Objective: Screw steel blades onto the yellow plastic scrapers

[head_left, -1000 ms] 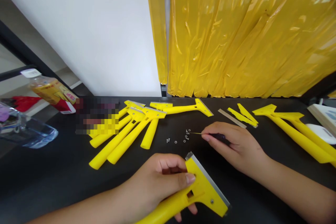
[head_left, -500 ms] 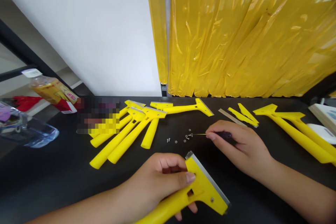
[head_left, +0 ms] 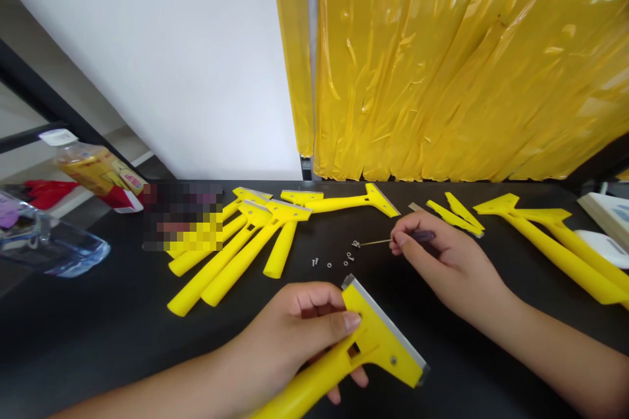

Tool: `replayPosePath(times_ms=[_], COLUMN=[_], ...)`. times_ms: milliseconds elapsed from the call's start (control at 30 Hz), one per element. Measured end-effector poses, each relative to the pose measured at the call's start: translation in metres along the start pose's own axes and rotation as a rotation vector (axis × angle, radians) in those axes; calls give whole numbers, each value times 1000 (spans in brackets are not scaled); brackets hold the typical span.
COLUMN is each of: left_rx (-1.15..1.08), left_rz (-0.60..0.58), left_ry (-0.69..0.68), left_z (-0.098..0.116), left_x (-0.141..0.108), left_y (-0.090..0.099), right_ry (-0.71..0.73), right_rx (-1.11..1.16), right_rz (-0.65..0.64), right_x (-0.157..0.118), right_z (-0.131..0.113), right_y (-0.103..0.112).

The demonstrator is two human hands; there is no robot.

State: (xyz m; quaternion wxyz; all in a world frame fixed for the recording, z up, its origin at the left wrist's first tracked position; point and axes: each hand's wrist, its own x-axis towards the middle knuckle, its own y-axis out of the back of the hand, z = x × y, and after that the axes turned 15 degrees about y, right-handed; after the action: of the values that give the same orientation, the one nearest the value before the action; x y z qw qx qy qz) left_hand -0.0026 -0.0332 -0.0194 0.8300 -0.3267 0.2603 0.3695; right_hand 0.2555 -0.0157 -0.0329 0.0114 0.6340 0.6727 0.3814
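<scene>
My left hand (head_left: 295,334) grips a yellow plastic scraper (head_left: 378,340) by its head, which has a metal blade along the far edge. Its handle runs down out of the picture. My right hand (head_left: 442,262) pinches a small dark-handled screwdriver (head_left: 417,236), and its thin shaft points left. The shaft's tip is right by several tiny screws and washers (head_left: 346,260) lying on the black table (head_left: 98,340). Behind them lies a heap of yellow scrapers (head_left: 246,245), partly hidden by a blurred patch.
Two more yellow scrapers (head_left: 555,252) lie at the right, beside loose yellow pieces (head_left: 455,218) and a metal blade (head_left: 415,207). A plastic bottle (head_left: 93,170) and a clear container (head_left: 49,245) stand at the left. A yellow plastic curtain (head_left: 442,65) hangs behind.
My right hand has shifted right and slightly up, showing more of the screwdriver shaft. The scraper in my left hand has moved slightly up and left.
</scene>
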Motion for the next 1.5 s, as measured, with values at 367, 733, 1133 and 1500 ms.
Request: replayPosePath(times_ms=[367,733,1133,1500], left_rx=[-22,-161,-192,-186], left_rz=[11,55,-10,-27], left_ry=[-15,-30,4,14], left_z=[-1,3,4,6], left_x=[-2,-1,1,0], left_y=[1,3,3,3], right_ry=[-81,-18,-95,-125], right_rx=[229,518,814,872], right_rz=[182,224,73,89], right_x=[7,-11,-15,-11], right_z=[1,-23,-20,-14], right_y=[0,11,-4,-6])
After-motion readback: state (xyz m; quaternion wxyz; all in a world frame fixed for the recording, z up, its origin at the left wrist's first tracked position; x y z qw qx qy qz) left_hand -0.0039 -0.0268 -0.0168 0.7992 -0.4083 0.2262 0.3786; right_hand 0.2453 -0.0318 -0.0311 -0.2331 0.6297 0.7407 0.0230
